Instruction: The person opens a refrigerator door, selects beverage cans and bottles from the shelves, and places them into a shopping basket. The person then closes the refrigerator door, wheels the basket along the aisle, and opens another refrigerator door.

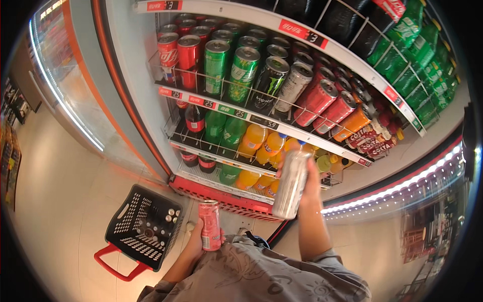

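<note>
My left hand (197, 238) is closed around a pinkish-red drink can (210, 222), held upright in front of my shirt. Higher and to the right, my right hand (311, 181) grips a silver-white drink can (290, 185), tilted and slightly blurred. That can is in front of the lower shelves of an open drinks cooler, hiding part of the orange soda bottles (270, 145). On the can shelf above stand rows of red Coca-Cola cans (188, 56), green cans (216, 68), a black Monster can (271, 81), a silver-white can (294, 87) and pinkish-red cans (317, 104).
A black shopping basket (120, 222) with a red handle (130, 277) stands on the floor to my left, with several cans and bottles inside. Wire guards (222, 80) front the shelves. The cooler's red base (241, 205) is just ahead. Its glass door (75, 75) stands at left.
</note>
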Demonstrator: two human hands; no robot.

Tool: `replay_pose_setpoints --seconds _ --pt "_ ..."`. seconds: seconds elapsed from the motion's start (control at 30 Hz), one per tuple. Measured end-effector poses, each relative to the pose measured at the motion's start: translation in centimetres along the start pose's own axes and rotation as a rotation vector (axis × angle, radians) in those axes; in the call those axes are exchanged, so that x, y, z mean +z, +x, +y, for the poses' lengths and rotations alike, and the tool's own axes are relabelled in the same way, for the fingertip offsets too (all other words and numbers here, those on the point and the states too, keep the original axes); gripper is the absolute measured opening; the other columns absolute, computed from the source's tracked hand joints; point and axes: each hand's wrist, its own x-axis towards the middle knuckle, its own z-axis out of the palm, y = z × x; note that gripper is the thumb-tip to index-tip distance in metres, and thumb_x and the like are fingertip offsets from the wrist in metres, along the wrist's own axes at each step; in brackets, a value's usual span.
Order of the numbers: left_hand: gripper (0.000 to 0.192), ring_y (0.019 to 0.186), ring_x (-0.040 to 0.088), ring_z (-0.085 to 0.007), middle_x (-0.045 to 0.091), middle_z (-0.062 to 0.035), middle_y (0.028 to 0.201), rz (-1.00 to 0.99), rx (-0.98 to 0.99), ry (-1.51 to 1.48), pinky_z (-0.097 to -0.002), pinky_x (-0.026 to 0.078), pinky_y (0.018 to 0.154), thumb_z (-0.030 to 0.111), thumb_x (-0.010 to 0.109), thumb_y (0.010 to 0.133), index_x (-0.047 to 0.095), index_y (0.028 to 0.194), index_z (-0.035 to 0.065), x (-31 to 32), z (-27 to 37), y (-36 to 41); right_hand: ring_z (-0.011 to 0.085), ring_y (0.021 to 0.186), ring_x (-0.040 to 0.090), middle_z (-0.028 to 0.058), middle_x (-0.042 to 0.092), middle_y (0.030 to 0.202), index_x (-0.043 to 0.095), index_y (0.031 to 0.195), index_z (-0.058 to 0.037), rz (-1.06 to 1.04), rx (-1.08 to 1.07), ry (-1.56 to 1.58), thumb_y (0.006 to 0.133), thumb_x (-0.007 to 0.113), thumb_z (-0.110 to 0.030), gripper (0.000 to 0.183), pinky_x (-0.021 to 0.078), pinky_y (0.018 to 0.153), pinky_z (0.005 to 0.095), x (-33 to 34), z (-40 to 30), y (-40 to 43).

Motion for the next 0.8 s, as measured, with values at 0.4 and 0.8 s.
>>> replay_pose_setpoints --seconds 0.4,0.8 --pt "0.065 0.081 0.069 -0.0233 0.068 -0.0146 0.096 0.241 -0.049 -0.136 -0.0340 0.057 0.071 0.062 0.041 0.096 0.053 0.123 0.0034 -1.2 -2.9 -0.9 0.0291 0.083 0.062 0.0203 0.062 0.100 0.046 0.135 -0.0006 -0.141 0.683 -0.060 0.079 0.062 -0.057 0.081 0.0524 0.071 0.0370 -6.9 13.5 -1.3" --pt "0.065 0.081 0.068 -0.0240 0.067 -0.0136 0.095 0.534 0.010 -0.570 -0.0359 0.057 0.071 0.062 0.037 0.097 0.053 0.121 0.0039 -15.6 -1.1 -2.7 0.0160 0.109 0.057 0.0076 0.059 0.116 0.046 0.136 -0.0012 -0.481 0.914 -0.709 0.069 0.083 -0.006 0.077 0.0444 0.095 0.0316 2.8 34.3 5.1"
